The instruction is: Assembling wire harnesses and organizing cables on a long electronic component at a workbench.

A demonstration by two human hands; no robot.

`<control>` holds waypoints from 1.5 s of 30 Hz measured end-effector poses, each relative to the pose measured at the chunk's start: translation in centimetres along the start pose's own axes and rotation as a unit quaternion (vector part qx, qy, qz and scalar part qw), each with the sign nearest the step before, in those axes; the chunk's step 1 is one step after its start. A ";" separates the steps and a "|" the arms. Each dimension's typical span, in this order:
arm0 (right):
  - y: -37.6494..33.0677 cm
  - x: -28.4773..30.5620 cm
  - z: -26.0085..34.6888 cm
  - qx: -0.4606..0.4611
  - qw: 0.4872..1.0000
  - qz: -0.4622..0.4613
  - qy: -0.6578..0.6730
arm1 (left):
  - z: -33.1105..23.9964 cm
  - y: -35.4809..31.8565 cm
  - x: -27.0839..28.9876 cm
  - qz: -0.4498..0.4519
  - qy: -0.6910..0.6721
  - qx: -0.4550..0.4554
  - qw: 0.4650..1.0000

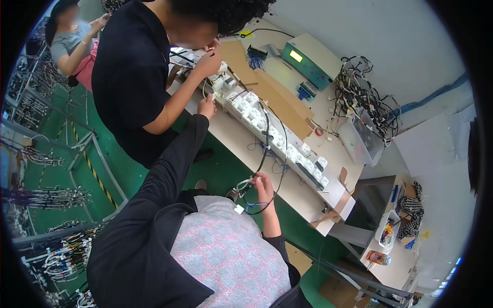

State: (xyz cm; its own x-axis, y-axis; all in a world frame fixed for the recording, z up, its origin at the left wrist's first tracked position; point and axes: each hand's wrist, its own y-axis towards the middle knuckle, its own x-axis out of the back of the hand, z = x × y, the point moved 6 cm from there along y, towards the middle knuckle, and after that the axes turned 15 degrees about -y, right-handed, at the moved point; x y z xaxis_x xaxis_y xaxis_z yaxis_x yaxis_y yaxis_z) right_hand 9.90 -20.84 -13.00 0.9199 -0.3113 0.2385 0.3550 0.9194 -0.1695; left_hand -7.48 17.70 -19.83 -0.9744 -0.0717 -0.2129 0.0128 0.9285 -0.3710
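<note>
My right hand (263, 187) is closed round a black wire harness (266, 134), below the near edge of the workbench. Loose wire ends and a white connector (239, 209) hang beside that hand. The harness runs up over a long board of white connector sockets (280, 137). My left arm reaches across to the board's far end. There my left hand (207, 108) is closed beside some thin pale wires; what its fingers hold is too small to make out. Close above it, a co-worker's hand (208, 62) works at the same end of the board.
A co-worker in black stands at the bench's left end; another person sits farther back. On the bench (231, 134) are a green-fronted tester (308, 60), a cardboard sheet (280, 97), tangled harnesses (359, 92) and a clear plastic bin (362, 136). Racks of hanging harnesses (56, 197) stand left.
</note>
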 end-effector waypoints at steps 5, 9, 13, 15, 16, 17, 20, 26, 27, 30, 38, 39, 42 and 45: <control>-0.1 -0.8 -0.9 -0.070 0.997 -0.040 0.015 | -0.5 0.5 0.2 0.035 0.112 -0.097 0.988; 0.1 -1.8 0.3 -0.080 0.995 -0.054 -0.003 | -0.5 0.1 2.1 0.029 0.161 -0.207 0.965; 0.0 -2.7 -0.1 -0.095 0.994 -0.060 0.003 | 1.2 -3.7 3.6 0.092 0.087 -0.080 0.989; -0.1 -3.0 0.9 -0.121 0.986 -0.106 0.052 | 1.9 -5.2 4.0 0.130 -0.062 0.024 0.989; 0.2 -3.0 0.0 -0.160 0.980 -0.094 0.065 | 1.6 -6.1 3.9 0.144 -0.030 0.006 0.989; 0.4 -2.8 0.4 -0.162 0.980 -0.093 0.061 | 1.7 -6.8 4.1 0.154 0.000 -0.012 0.988; 1.5 -2.2 1.0 -0.150 0.906 -0.074 0.388 | 3.0 -8.6 4.3 0.205 0.029 -0.023 0.978; 3.3 1.4 5.6 -0.111 0.859 -0.091 0.492 | 7.8 -13.4 5.4 0.276 0.054 0.020 0.959; 3.4 2.0 6.2 -0.111 0.860 -0.090 0.490 | 8.4 -14.2 5.7 0.276 0.070 0.028 0.958; 3.5 2.0 8.2 -0.103 0.920 0.046 0.375 | 7.0 -15.2 5.0 0.279 0.101 -0.033 0.954; 3.3 0.0 6.7 -0.143 0.967 0.028 0.208 | -9.2 -13.9 -3.8 0.194 0.298 -0.399 0.845; 3.2 -0.2 6.7 -0.141 0.967 0.031 0.208 | -9.7 -13.0 -4.5 0.192 0.298 -0.401 0.845; 2.6 -0.2 6.2 -0.149 0.966 0.029 0.211 | -11.0 -10.7 -5.9 0.107 0.385 -0.409 0.820; 2.0 0.8 5.9 -0.151 0.967 0.018 0.203 | -11.6 -9.4 -6.5 0.094 0.429 -0.340 0.832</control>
State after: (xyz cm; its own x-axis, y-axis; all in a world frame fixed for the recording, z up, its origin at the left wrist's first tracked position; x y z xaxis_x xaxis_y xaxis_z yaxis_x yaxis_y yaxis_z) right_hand 10.32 -17.82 -7.53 0.9004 -0.4053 -0.1579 0.2973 0.8385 -0.4567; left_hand -3.85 13.63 -4.50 -0.7752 0.1141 0.6213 0.3376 0.9061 0.2548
